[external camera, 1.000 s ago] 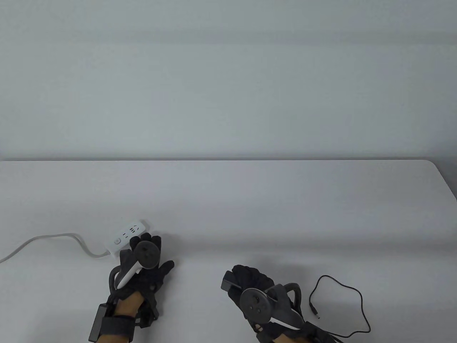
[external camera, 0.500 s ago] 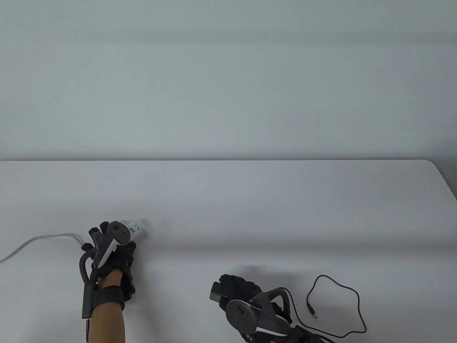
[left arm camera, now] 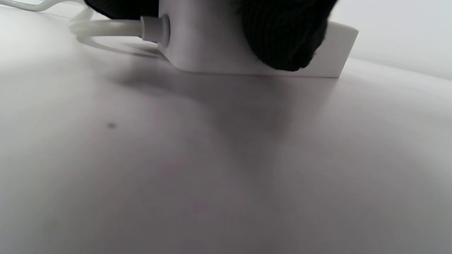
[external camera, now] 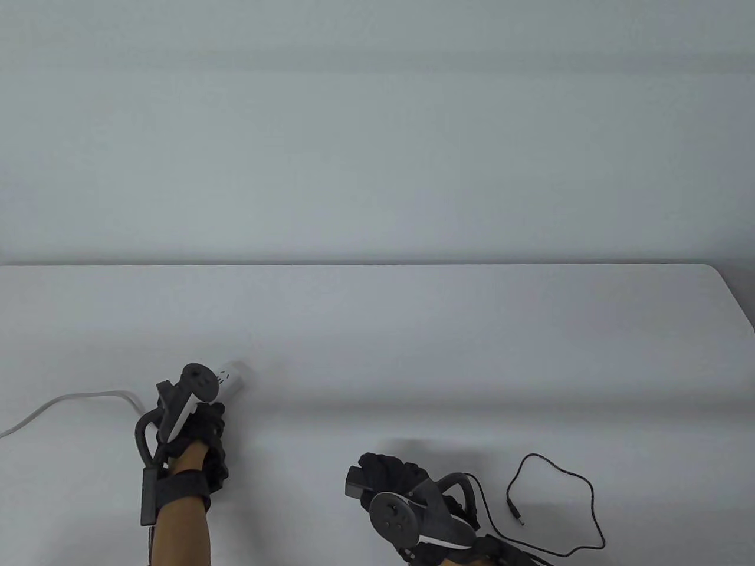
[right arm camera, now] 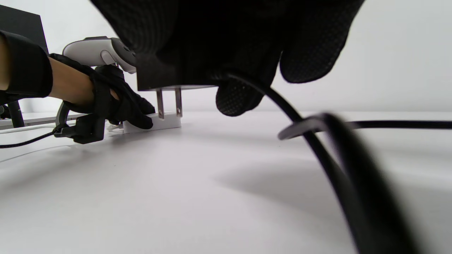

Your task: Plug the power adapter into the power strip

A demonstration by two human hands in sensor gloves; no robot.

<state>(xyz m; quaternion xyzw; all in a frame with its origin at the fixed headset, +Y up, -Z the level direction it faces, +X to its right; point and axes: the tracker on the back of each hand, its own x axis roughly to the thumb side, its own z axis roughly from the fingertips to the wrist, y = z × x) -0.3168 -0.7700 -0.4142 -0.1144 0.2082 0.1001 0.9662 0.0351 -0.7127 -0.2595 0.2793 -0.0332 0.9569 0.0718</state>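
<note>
The white power strip [external camera: 232,380] lies on the table at the left, its white cord [external camera: 65,404] running off left. My left hand [external camera: 191,418] grips its near end; in the left wrist view fingers [left arm camera: 282,38] wrap over the strip [left arm camera: 208,49]. My right hand [external camera: 401,480] holds the black power adapter [external camera: 355,480] above the table, right of the strip. In the right wrist view the adapter [right arm camera: 166,76] has its two metal prongs [right arm camera: 169,102] pointing down, with the strip [right arm camera: 159,124] beyond them.
The adapter's black cable [external camera: 566,489] loops on the table at the right, its barrel plug [external camera: 516,512] lying loose. The cable [right arm camera: 339,155] crosses the right wrist view. The table's right edge [external camera: 740,303] curves away at the far right.
My left hand moved left from beside the strip and took hold of its near end. My right hand with the adapter shifted left and slightly toward me.
</note>
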